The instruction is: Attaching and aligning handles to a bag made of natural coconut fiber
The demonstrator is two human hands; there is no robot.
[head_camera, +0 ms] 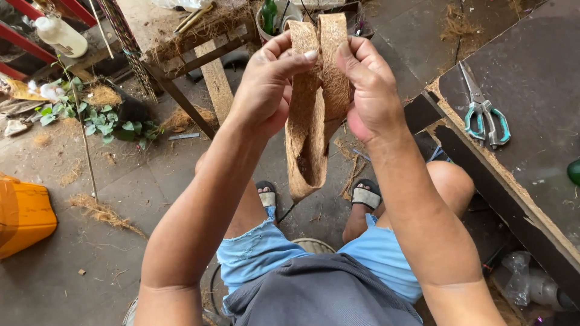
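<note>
A: What are the fingers doing?

B: Both hands are clamped on a coir strip [314, 115]. The left hand [266, 90] pinches its top edge between thumb and fingertips; the right hand [371, 90] grips the other flap, thumb in front. The strip is folded, hanging down from the fingers into a pocket.

A: And around them?

B: Just beyond the fingertips, a wooden bench [181, 36] littered with fibre, and a green bottle [269, 15] in a pot. Well to the right of the right hand, scissors [485, 111] with teal handles lie on a dark tabletop [531, 90]. Left of the left hand, leafy sprigs [90, 118] on the floor, a white bottle [60, 35] further up, an orange container [24, 214] at the edge.

A: Below?

B: Sandalled feet [366, 194], blue shorts [254, 253].

A: Anything unclear?

B: The strip's top hides part of the pot. The orange container is cut off by the frame, and a clear plastic thing [525, 284] under the tabletop I can't identify.
</note>
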